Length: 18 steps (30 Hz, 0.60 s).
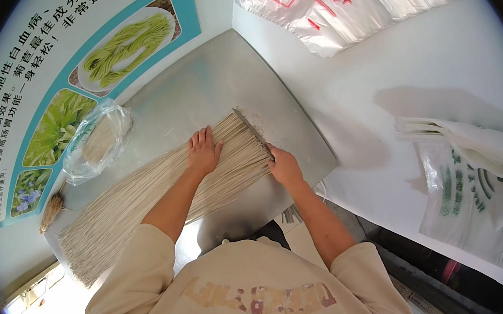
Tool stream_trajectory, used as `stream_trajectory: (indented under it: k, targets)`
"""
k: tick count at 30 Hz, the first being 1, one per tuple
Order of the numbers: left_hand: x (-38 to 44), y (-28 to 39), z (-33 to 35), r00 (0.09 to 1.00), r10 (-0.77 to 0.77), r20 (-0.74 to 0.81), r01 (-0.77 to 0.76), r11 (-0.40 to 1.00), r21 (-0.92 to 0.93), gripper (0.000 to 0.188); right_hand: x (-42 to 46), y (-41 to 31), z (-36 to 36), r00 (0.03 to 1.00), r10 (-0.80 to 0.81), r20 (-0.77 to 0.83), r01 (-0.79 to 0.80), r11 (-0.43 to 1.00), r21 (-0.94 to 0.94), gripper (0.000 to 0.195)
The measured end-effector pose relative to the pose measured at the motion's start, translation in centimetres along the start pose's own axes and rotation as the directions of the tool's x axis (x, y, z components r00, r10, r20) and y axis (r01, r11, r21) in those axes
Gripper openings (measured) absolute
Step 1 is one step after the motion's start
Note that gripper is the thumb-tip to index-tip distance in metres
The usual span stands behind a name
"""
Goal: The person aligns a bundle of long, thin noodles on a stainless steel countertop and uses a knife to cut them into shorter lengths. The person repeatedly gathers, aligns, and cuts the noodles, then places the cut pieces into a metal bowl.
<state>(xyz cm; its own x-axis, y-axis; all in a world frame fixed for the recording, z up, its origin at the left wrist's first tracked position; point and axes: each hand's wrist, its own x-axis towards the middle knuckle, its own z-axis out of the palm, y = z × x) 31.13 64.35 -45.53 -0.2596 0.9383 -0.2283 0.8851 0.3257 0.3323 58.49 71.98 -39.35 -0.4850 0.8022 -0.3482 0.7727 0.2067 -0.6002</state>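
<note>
Long dried noodles (135,199) lie spread in a thick, fanned layer across a metal table (205,72). My left hand (204,151) rests on top of them, fingers a little apart. My right hand (285,166) grips the handle of a broad-bladed knife (252,130), whose blade lies along the upper right ends of the noodles. Small noodle crumbs (277,136) are scattered just beyond the blade. Whether the edge has passed through the noodles, I cannot tell.
At the table's left side is a clear plastic bag (97,142) with noodles inside, above a small straw brush (53,209). Printed plastic bags (476,182) hang on the white wall at right, more bags (305,9) at the top. A printed poster (66,66) covers the left wall.
</note>
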Motion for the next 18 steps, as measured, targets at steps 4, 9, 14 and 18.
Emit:
stream_trajectory:
  k: [4, 9, 14, 18]
  targets:
    - [0.0, 0.1, 0.0, 1.000, -0.021, 0.004, 0.021, 1.000, 0.017, 0.075, -0.7, 0.2, -0.2, 0.998, 0.054, 0.033, -0.056, 0.996, 0.065, 0.059]
    - [-0.5, 0.2, 0.0, 1.000, 0.003, 0.014, -0.003, 1.000, 0.020, 0.077, -2.3, 1.7, -0.3, 0.989, 0.124, -0.078, -0.110, 0.982, 0.155, 0.054]
    - [-1.6, 2.1, -0.3, 1.000, 0.012, 0.027, -0.014, 0.999, 0.044, 0.085, -7.4, 5.5, 2.3, 0.936, 0.289, -0.199, -0.226, 0.931, 0.287, 0.053]
    - [-1.9, 2.0, -0.7, 0.999, 0.019, 0.031, -0.019, 1.000, 0.010, 0.090, -9.9, 2.8, 3.2, 0.913, 0.386, -0.135, -0.345, 0.904, 0.252, 0.056]
